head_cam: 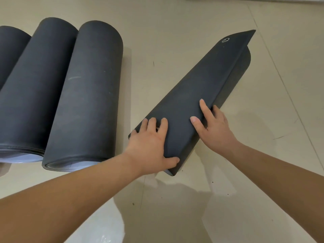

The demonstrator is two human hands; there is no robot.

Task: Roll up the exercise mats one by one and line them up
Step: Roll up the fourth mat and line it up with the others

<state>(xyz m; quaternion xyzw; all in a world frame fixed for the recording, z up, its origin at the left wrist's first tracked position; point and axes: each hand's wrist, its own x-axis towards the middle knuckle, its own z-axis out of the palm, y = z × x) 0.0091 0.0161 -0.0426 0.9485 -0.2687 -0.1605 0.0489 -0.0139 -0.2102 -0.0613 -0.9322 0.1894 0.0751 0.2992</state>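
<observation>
**Grey mat held at its near end, three rolls lined up beside it**

Grey foam fills both palms. The left hand (149, 142) sits on the near end of the loose mat (201, 79): its fingers are spread flat on the top surface and its thumb hooks round the end of the roll, so the end is clamped between thumb and palm. The right hand (213, 130) holds the same mat from the right side. Its thumb and forefinger lie straight on the outer flap (228, 55), and the other fingers dip over the flap's long edge, out of sight, gripping that edge.

The loose mat is rolled, but its last turn is not closed. The flap stands off the roll along the right side and ends in a pointed corner at the far end. A small round eyelet (225, 40) shows near that corner. The mat lies on a slant on the pale floor (175, 23), near end towards the person and far end up and to the right.

To the left, past a strip of bare floor, the nearest roll (87, 95) lies fully rolled, a pale inner layer showing at its near end. The middle roll (38, 85) touches it, side against side. The third roll (10, 50) lies just beyond, cut off by the frame's left edge.
</observation>
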